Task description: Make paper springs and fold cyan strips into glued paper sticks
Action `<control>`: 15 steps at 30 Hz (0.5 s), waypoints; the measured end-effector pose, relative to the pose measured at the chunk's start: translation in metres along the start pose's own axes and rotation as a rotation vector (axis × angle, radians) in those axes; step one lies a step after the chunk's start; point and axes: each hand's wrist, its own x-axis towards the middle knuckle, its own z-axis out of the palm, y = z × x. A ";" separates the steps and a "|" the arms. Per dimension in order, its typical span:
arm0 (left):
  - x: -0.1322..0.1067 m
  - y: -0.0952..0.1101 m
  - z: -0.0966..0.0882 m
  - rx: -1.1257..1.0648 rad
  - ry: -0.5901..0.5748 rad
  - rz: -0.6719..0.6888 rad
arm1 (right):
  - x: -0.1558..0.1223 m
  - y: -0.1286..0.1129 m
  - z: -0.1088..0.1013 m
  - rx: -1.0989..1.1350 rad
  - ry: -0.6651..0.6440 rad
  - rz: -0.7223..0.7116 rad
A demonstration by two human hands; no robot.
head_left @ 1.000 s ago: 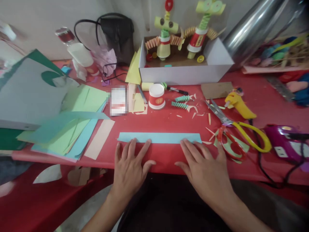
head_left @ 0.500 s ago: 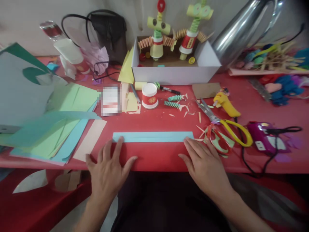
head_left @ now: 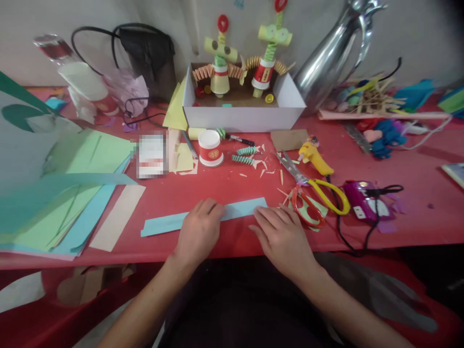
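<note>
A long light-blue paper strip (head_left: 163, 224) lies near the front edge of the red table (head_left: 232, 186), slightly slanted. My left hand (head_left: 198, 233) rests on the strip's middle with its fingers curled down onto the paper. My right hand (head_left: 282, 235) lies flat beside the strip's right end, fingers stretched and touching it.
Yellow-handled scissors (head_left: 319, 186) and red scissors (head_left: 306, 212) lie right of my hands, with a yellow glue gun (head_left: 313, 157) and a purple one (head_left: 364, 199). Coloured paper sheets (head_left: 72, 188) pile at left. A white box (head_left: 242, 108) with paper-cup figures stands behind, an upturned paper cup (head_left: 210, 149) before it.
My left hand has moved right from the strip's left end onto its middle and curled its fingers. The strip now lies slanted. The view has shifted right.
</note>
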 end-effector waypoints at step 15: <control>0.009 0.007 -0.001 0.204 -0.082 -0.105 | 0.078 0.047 -0.013 0.337 -0.401 -0.026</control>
